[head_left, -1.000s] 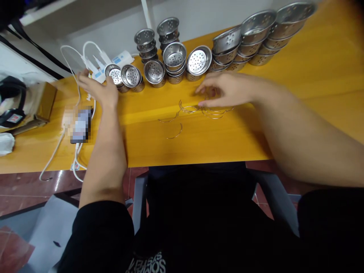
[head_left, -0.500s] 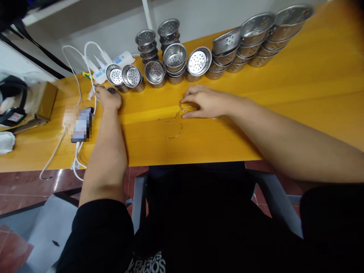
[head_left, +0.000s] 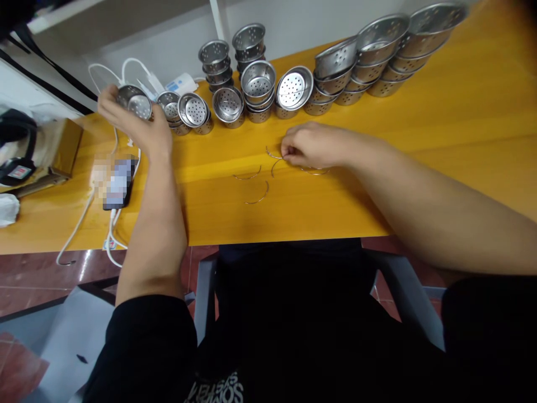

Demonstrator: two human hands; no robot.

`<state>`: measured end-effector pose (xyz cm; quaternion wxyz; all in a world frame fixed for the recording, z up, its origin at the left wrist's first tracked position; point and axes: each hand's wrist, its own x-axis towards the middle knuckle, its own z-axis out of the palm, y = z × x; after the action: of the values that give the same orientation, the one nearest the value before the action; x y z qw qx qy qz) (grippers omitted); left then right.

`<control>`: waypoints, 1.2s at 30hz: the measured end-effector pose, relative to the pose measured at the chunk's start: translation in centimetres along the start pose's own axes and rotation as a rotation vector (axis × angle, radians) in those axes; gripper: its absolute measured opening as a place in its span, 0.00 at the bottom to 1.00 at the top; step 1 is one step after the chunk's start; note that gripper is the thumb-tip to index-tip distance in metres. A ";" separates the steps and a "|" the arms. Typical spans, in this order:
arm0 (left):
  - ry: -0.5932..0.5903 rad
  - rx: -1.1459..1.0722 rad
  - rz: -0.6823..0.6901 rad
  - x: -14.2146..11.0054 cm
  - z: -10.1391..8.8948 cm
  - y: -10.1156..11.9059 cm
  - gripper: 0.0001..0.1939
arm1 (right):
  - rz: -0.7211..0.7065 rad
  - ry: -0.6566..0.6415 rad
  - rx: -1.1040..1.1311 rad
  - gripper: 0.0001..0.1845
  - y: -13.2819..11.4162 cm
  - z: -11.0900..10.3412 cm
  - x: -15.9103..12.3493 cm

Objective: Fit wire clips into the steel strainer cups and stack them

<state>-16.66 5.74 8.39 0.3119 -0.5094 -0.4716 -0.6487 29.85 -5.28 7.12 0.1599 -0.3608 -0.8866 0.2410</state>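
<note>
At the left of the table, my left hand (head_left: 142, 120) is closed around a small perforated metal cup (head_left: 135, 102), its mouth facing up toward me. My right hand (head_left: 308, 145) is near the middle of the table, thumb and fingertips pinched on a thin curved wire (head_left: 274, 155). More curved wires lie on the wood close by: one wire (head_left: 247, 177) to the left, another wire (head_left: 258, 197) nearer me, and a wire (head_left: 315, 172) partly under my right hand.
Stacks of perforated metal cups (head_left: 258, 84) line the table's back, with larger perforated bowls (head_left: 381, 42) at the right. A phone (head_left: 121, 182) with white cables lies at the left, beside a cardboard box (head_left: 62, 148) and headphones (head_left: 17, 145). A white power strip (head_left: 182, 84) sits behind.
My left hand has lifted the small cup up and to the left. My right hand has shifted slightly right, its fingers now closed together on the wire.
</note>
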 end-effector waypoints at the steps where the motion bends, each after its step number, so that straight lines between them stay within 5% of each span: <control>1: 0.039 -0.037 0.053 0.1 0.1 0.6 0.30 | -0.005 -0.005 -0.043 0.12 -0.2 0.0 0.0; 3: 0.051 -0.143 0.111 0.1 0.4 1.9 0.29 | -0.012 -0.017 -0.124 0.11 -0.6 0.0 0.0; 5: -0.019 -0.287 0.115 -0.2 0.6 3.1 0.47 | -0.014 -0.021 -0.114 0.10 -0.8 -0.1 0.0; 10: -0.454 -0.530 0.116 -3.0 -0.4 6.5 0.55 | 0.002 0.009 -0.055 0.09 -1.1 -0.6 -0.1; 14: -0.871 -0.578 -0.008 -6.1 -2.0 10.3 0.62 | 0.031 0.032 -0.012 0.07 -1.6 -1.1 -0.4; 17: -1.035 -0.606 -0.049 -7.8 -2.4 11.9 0.65 | 0.045 0.033 0.036 0.08 -1.9 -1.6 -0.8; 36: -1.127 -0.594 -0.062 -9.1 -1.1 10.4 0.59 | 0.035 0.081 0.221 0.10 -2.2 -2.0 -1.3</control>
<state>-5.27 0.30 2.69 -0.1575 -0.8233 -0.3780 -0.3930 30.39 -6.93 9.88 0.2303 -0.3658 -0.8411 0.3251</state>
